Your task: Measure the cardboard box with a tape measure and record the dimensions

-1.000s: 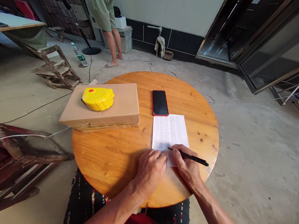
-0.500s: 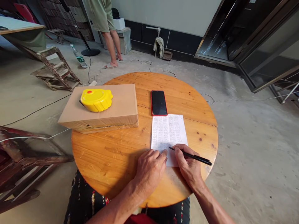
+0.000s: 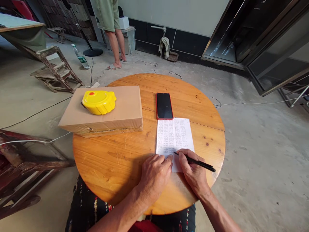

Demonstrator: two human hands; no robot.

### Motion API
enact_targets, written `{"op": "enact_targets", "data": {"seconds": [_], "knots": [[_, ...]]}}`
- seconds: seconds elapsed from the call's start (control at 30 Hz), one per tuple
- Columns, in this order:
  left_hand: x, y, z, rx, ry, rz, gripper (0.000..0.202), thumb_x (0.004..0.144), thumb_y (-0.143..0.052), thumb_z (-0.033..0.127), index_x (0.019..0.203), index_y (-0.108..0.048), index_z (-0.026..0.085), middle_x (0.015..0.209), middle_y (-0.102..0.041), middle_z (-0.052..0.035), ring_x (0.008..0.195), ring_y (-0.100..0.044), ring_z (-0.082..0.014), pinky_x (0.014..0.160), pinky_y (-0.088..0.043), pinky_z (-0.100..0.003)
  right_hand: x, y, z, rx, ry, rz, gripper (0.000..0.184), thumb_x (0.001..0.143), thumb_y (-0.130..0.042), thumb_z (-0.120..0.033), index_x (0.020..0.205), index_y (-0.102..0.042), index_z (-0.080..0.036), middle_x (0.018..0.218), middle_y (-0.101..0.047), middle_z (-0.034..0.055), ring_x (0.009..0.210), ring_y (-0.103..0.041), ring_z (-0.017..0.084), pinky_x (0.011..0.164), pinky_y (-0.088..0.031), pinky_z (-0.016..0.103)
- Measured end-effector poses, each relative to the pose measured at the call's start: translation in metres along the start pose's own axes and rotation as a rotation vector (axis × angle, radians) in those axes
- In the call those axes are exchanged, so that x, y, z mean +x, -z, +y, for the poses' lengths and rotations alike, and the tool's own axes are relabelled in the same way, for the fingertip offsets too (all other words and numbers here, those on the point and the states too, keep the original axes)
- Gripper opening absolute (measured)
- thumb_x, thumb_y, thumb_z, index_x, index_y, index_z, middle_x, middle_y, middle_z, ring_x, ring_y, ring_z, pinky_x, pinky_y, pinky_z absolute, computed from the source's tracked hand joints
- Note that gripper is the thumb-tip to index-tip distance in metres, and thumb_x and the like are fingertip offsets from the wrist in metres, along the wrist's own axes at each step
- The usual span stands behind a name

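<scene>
The floor (image 3: 253,148) is gray with some dark marks. At the back, the wall (image 3: 173,14) is pale on top, with black tiles (image 3: 187,42) below. On the right is a dark doorway (image 3: 225,45) with a glass door (image 3: 281,59) beside it. In front is a round wood table (image 3: 195,109), its right edge shiny with light. On the left are a small worn chair (image 3: 64,72), part of another chair (image 3: 41,165) and a far table (image 3: 21,22).

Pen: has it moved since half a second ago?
Yes, slightly: the back end of the pen has swung left, away from the right edge of the table.
</scene>
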State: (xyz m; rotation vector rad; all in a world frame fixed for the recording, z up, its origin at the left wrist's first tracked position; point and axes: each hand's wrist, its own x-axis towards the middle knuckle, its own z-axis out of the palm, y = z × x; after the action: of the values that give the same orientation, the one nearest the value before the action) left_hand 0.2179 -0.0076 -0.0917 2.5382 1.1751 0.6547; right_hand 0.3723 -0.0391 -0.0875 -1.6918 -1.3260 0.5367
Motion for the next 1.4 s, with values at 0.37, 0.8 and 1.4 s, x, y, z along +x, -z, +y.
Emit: {"op": "enact_targets", "data": {"seconds": [0.37, 0.8, 1.4], "knots": [[0.0, -0.001, -0.001, -0.002, 0.001, 0.008, 0.023, 0.085, -0.066, 0.014, 0.107, -0.07, 0.021, 0.073, -0.067, 0.0006, 0.071, -0.066, -0.0191, 0.062, -0.051, -0.033, 0.0, 0.001, -0.002, -0.028, 0.011, 0.006, 0.02, 0.09, -0.053, -0.027, 0.079, -0.067, -0.019, 0.074, -0.071, 0.0033, 0.067, -0.065, 0.019, 0.063, -0.05, 0.028], [0.0, -0.002, -0.001, -0.008, -0.016, 0.026, 0.024, 0.085, -0.065, 0.013, 0.108, -0.068, 0.019, 0.072, -0.066, 0.0008, 0.069, -0.065, -0.0194, 0.061, -0.049, -0.032, 0.002, 0.006, 0.0, 0.14, -0.118, 0.099, 0.024, 0.092, -0.055, -0.037, 0.083, -0.068, -0.019, 0.053, -0.054, -0.0035, 0.047, -0.05, 0.014, 0.046, -0.042, 0.024], [-0.019, 0.011, 0.007, 0.028, -0.018, -0.042, 0.012, 0.083, -0.063, 0.014, 0.094, -0.067, 0.018, 0.082, -0.065, -0.0038, 0.082, -0.062, -0.023, 0.073, -0.053, -0.036, 0.039, 0.034, 0.003, -0.817, 0.502, -0.198, 0.045, 0.088, -0.04, -0.003, 0.125, -0.061, -0.017, 0.122, -0.062, 0.0175, 0.106, -0.06, 0.032, 0.081, -0.049, 0.043]]}}
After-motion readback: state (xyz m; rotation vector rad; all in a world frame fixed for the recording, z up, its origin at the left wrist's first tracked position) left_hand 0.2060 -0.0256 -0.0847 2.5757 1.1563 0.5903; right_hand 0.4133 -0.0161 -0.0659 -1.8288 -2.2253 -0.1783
